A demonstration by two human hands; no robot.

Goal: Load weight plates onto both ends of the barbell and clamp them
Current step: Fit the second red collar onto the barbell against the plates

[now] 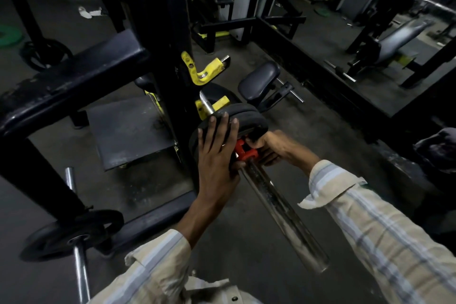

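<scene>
Barbell sleeve (283,210) is seen nearest, a bare chrome tube running from the lower right up toward the rack. Its free end is unsupported and nothing is loaded on this outer length.

Further along the sleeve, a red clamp (245,150) is seated on the sleeve, just against the plates. The clamp is gripped by the right hand (269,147), whose fingers are curled round it from the right side. This grip is judged to serve for sliding the clamp home and closing it; whether it is already locked cannot be told.

The plates (243,116), dark and stacked together, are pressed by the left hand (216,153). Its fingers are straight and spread flat across the outer plate face, with the fingertips reaching the rim. This flat pressure is judged to hold the stack hard against the inner collar so that no gap is left when the clamp is tightened. The two hands are thus kept close together, one on either side of the sleeve.

Beyond the plates, the bar shaft (206,103) is cradled in a yellow hook (217,106) on the black rack upright (160,32), which carries the load while this end is worked. The other end of the barbell is not shown.
</scene>
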